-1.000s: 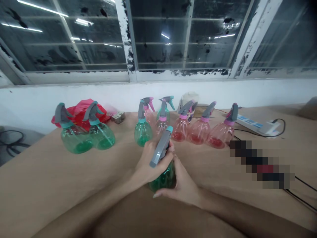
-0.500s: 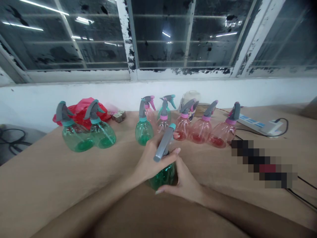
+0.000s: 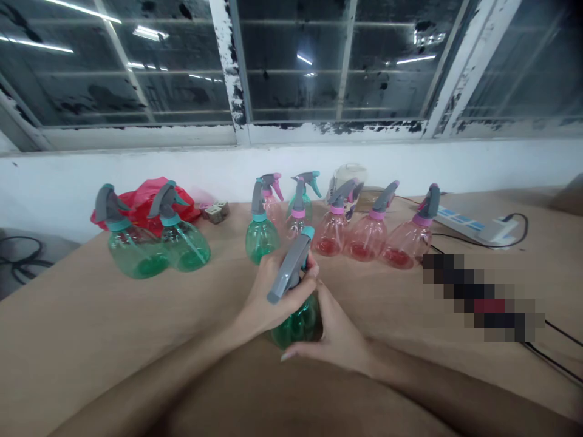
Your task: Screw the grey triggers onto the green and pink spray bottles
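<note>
A green spray bottle [image 3: 297, 323] with a grey and teal spray head stands in front of me on the wooden table [image 3: 182, 321]. My left hand [image 3: 273, 291] is closed around its neck, just below the spray head. Low on the right side, my right hand [image 3: 339, 331] grips the bottle's body, thumb toward me. Just behind my hands stand another green spray bottle [image 3: 262, 240] and several pink ones, among them a pink spray bottle [image 3: 367, 237]. The far side of the held bottle is hidden.
Two green spray bottles [image 3: 186, 243] stand at the left before a red plastic bag [image 3: 148, 203]. Small blocks [image 3: 215, 212] lie beside the bag. At the right are a white power strip [image 3: 478, 224], black cables and a pixelated dark object [image 3: 483, 297]. Windows line the wall behind.
The spray head has turned slightly in my left hand, its grey rear end swinging left. Both hands keep their hold on the bottle. The whole view has shifted a little.
</note>
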Available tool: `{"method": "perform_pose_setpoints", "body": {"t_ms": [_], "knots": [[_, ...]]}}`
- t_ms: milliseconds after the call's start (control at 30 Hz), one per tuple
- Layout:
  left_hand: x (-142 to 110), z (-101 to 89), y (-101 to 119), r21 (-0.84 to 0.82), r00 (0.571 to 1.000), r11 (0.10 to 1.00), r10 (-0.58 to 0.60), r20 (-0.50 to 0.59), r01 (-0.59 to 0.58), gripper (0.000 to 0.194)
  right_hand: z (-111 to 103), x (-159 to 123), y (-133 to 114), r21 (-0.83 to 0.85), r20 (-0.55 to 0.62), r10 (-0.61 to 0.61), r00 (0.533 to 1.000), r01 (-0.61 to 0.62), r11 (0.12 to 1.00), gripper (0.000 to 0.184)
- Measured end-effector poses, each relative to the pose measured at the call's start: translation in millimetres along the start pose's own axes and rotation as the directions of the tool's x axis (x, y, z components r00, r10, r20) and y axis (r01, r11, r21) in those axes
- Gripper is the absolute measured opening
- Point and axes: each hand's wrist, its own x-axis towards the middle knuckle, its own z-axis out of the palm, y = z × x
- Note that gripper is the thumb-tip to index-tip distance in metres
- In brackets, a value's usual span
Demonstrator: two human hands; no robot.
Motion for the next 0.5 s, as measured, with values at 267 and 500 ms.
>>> {"method": "perform_pose_setpoints", "body": {"t_ms": [267, 500], "knots": [[6, 2.2, -7, -0.044, 0.999, 0.998, 0.040, -0.004, -0.040, 0.023, -5, 6, -3, 0.067, 0.049, 0.021, 0.999, -0.024, 0.997, 0.102], [3, 4.0, -11, 0.016, 0.998, 0.997, 0.070, -0.010, -0.070, 0.024, -8, 10, -6, 0.139, 0.116, 0.019, 0.993, -0.035, 0.990, 0.094]]}}
